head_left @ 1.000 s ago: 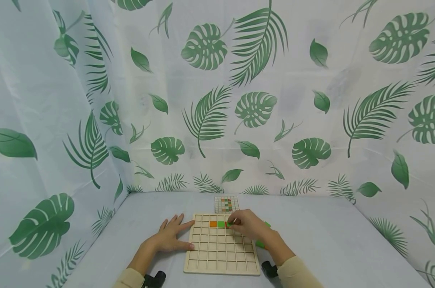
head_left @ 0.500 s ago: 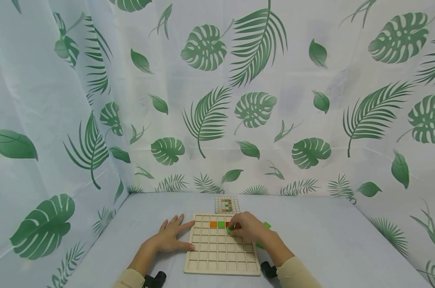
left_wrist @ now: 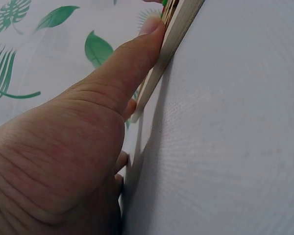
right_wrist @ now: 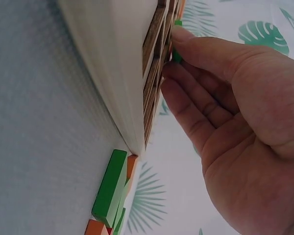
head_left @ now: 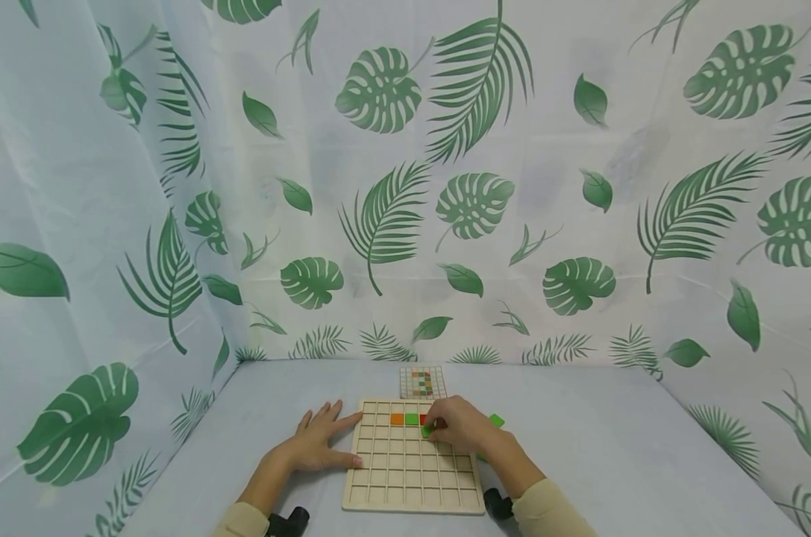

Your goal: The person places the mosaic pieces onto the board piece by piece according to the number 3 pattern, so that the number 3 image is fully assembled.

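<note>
1. Head view: the right hand (head_left: pixel 460 421) is hiding most of the held green tile (head_left: pixel 426 432), only a small bright corner showing; thumb and fingertips are pinching it, nearly closed, at the far part of the grid board (head_left: pixel 392 477), just near of the red tile (head_left: pixel 423 419); whether it is sitting in a cell I cannot tell; the red tile is being partly covered by the fingers, while the orange tile (head_left: pixel 397 419) and the flat green tile (head_left: pixel 412 419) are lying in full sight to its left; the board is showing pale, smooth wood, squared by thin raised strips; the left hand (head_left: pixel 321 440) is spreading its fingers wide, gripping nothing, thumb and forefinger touching the board's left edge; the patterned card (head_left: pixel 421 382) is lying beyond the far edge, its print too small to read; the right forearm is partly covering the spare tiles (head_left: pixel 496 421).

2. Left wrist view: the palm is hiding most of the left fingers; the straight thumb is resting against the board's grained edge; the board is running out at the top.

3. Right wrist view: the fingers are masking much of the held green tile; below, a thick, flat-sided green block (right_wrist: pixel 109 188) is leaning among orange pieces, the pile being cut off.
</note>
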`<state>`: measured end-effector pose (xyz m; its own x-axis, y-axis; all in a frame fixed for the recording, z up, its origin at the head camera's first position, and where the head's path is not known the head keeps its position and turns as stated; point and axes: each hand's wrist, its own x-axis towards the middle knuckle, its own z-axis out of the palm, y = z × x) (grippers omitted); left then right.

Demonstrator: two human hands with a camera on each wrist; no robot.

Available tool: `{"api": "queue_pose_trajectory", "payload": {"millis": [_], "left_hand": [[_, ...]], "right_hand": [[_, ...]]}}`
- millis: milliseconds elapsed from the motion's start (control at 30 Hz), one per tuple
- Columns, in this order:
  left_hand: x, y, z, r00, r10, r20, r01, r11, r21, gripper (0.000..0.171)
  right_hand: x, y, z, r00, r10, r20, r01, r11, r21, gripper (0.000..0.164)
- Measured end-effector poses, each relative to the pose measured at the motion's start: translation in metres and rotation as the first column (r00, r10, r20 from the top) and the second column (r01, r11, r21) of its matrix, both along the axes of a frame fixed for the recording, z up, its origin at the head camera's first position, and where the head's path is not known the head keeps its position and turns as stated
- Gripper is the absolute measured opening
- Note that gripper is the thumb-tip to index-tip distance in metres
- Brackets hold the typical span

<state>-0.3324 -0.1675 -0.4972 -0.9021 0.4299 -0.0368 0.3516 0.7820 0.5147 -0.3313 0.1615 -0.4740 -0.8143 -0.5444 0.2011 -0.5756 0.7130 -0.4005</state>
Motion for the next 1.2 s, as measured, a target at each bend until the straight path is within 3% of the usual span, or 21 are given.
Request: {"api": "queue_pose_trajectory", "payload": {"millis": [367,667,1200], "left_hand": [[-0.0032,-0.0011,-0.0055,1.000,-0.002,-0.003,0.002,1.000,0.008,0.104],[-0.0034,-0.0012,-0.0018,1.000,0.001,0.011,-0.001,1.000,-0.013,0.099],[-0.0011,0.0000,-0.0019,1.000,-0.001,-0.012,0.000,1.000,-0.027,0.096]], "right_hand": [[-0.0005,0.0006,0.0018,1.000,0.017,0.022,-0.017,1.000,-0.003,0.012],[-0.0018,0.0000,0.0011,0.999,0.042,0.029,-0.042,0.999,0.006,0.014],[0.0005,0.0022,0.0004,0.998,0.060,-0.011,-0.060,0.998,0.021,0.018]]}}
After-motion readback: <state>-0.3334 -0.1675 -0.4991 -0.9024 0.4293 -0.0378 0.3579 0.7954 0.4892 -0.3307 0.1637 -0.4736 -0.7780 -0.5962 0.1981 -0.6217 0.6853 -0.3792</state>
